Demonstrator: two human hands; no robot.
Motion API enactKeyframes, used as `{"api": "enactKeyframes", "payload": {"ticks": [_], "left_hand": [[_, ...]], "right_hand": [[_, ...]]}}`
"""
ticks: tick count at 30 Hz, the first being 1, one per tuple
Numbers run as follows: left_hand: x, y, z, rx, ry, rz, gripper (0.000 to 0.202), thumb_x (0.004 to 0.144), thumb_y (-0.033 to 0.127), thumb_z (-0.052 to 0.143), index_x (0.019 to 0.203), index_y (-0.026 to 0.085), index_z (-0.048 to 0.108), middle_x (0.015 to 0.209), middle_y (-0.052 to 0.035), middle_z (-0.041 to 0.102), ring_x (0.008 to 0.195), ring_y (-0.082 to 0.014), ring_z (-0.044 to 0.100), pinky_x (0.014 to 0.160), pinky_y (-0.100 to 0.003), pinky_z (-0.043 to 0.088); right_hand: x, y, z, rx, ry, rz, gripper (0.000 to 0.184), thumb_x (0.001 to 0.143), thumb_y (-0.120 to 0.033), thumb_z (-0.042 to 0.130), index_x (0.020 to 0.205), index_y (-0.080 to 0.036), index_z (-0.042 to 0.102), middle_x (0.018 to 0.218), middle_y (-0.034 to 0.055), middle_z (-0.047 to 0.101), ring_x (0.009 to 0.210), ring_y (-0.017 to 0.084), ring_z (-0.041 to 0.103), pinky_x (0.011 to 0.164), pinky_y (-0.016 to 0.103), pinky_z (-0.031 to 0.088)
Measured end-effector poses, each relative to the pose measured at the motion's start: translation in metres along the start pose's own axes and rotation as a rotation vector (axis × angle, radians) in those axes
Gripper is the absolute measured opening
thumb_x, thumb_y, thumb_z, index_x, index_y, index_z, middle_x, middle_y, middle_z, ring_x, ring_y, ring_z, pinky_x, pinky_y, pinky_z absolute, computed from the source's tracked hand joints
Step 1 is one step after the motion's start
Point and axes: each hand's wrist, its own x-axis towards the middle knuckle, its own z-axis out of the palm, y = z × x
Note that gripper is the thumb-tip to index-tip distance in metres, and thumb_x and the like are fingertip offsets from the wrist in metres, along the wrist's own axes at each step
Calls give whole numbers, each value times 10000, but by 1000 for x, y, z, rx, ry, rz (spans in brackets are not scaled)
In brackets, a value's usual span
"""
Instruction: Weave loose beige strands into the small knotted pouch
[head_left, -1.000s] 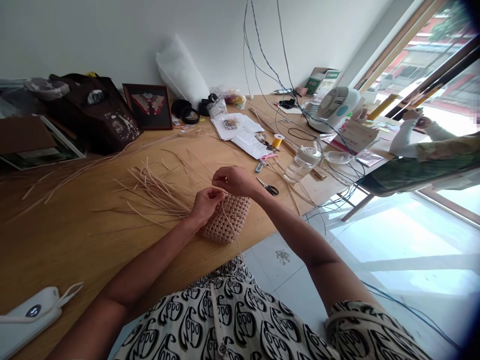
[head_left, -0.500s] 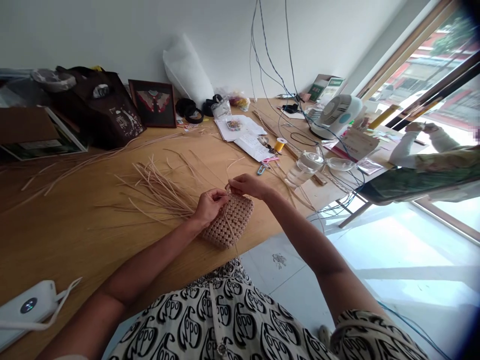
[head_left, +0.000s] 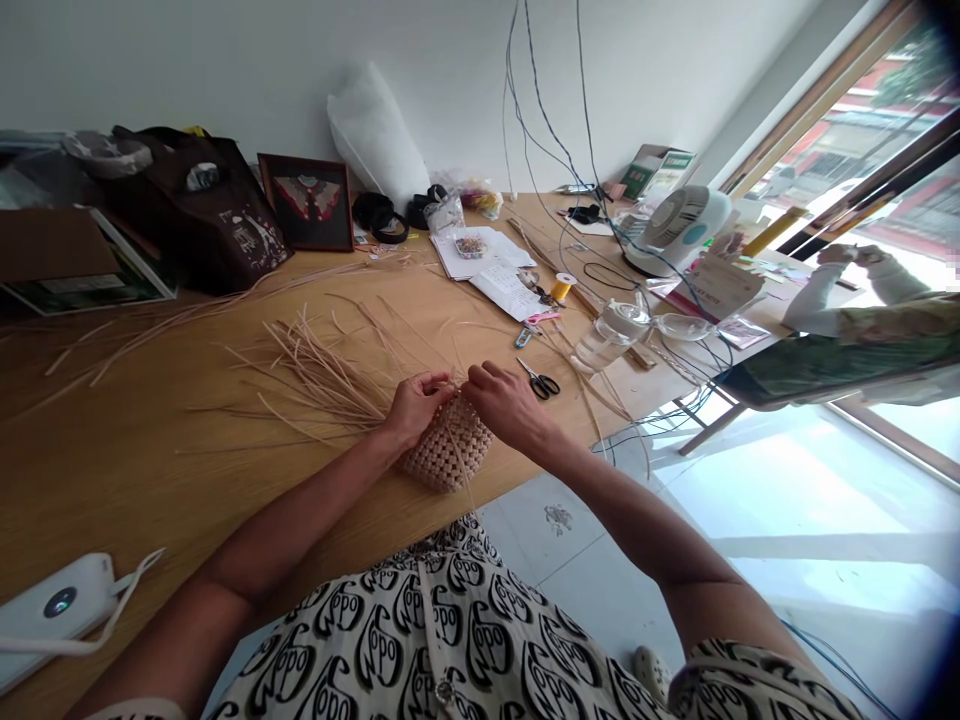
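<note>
Two closed grips: left hand (head_left: 414, 410), right hand (head_left: 508, 406) on cane weave (head_left: 446, 445); garment (head_left: 457, 640) reads "opo".

A wooden table (head_left: 150, 480) holds loose cane strands (head_left: 322, 385), scissors (head_left: 546, 385), papers (head_left: 495, 280).

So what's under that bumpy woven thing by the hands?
The woven cane piece lies on the wooden table, its loose strands fanning out to one side. The spot right beneath it is hidden.
</note>
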Motion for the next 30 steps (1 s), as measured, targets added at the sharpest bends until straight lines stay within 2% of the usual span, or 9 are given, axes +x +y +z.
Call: {"api": "enactKeyframes", "payload": {"ticks": [4, 10, 15, 18, 20, 22, 24, 27, 30], "left_hand": [[0, 2, -1, -20, -30, -6, 230, 529, 172, 750, 727, 127, 641, 677, 13, 631, 625, -78, 531, 641, -221, 403], [5, 3, -8, -16, -59, -19, 270, 515, 206, 781, 723, 126, 627, 682, 19, 618, 646, -73, 531, 653, -208, 398], [7, 3, -10, -3, -131, -49, 295, 519, 291, 787, 720, 123, 650, 673, 11, 622, 623, -76, 520, 629, -212, 398], [8, 2, -10, -14, -147, -69, 304, 513, 309, 790, 721, 130, 660, 672, 11, 625, 617, -78, 520, 621, -212, 403], [8, 1, -10, -13, -150, -79, 292, 520, 318, 785, 706, 131, 659, 657, 12, 619, 597, -77, 512, 601, -212, 403], [7, 1, -10, -4, -149, -70, 278, 532, 319, 775, 700, 131, 657, 651, 12, 617, 589, -78, 513, 594, -212, 408], [7, 1, -9, 13, -149, -46, 272, 540, 316, 766, 706, 132, 654, 656, 8, 620, 598, -84, 524, 599, -213, 420], [5, 4, -8, 29, -161, -39, 279, 543, 323, 758, 709, 128, 645, 651, 4, 618, 599, -94, 535, 581, -213, 428], [4, 6, -8, 14, -185, -76, 289, 535, 319, 758, 717, 128, 640, 651, 5, 617, 580, -92, 530, 552, -210, 418]], "right_hand": [[-6, 1, -1, -16, 16, 70, 190, 879, -148, 465, 748, -157, 603, 818, 80, 568, 747, 170, 460, 542, 294, 256], [-24, 9, -8, 119, -25, 277, 239, 900, -286, 479, 766, -156, 629, 795, 63, 585, 719, 145, 500, 532, 270, 242], [-40, 9, -8, 311, -60, 253, 229, 894, -280, 484, 778, -162, 642, 759, 41, 583, 653, 112, 503, 574, 248, 284], [-45, 3, -8, 278, -59, 262, 200, 882, -278, 504, 794, -168, 646, 749, 42, 579, 653, 127, 501, 571, 256, 292], [-45, -2, -11, 209, 10, 291, 160, 877, -263, 513, 887, -173, 646, 802, 60, 584, 708, 153, 504, 575, 267, 303], [-42, -10, -14, 177, 92, 238, 175, 888, -208, 485, 986, -193, 629, 872, 72, 581, 777, 171, 492, 603, 275, 327], [-35, -17, -17, 190, 103, 74, 238, 902, -152, 434, 1034, -232, 616, 920, 68, 571, 823, 173, 470, 651, 281, 351], [-22, -23, -16, 173, 30, -154, 238, 915, -167, 417, 998, -249, 624, 941, 64, 558, 841, 175, 447, 696, 292, 366], [-11, -21, -11, 143, 3, -274, 188, 911, -208, 441, 902, -204, 629, 948, 76, 555, 876, 184, 451, 726, 301, 377]]}}
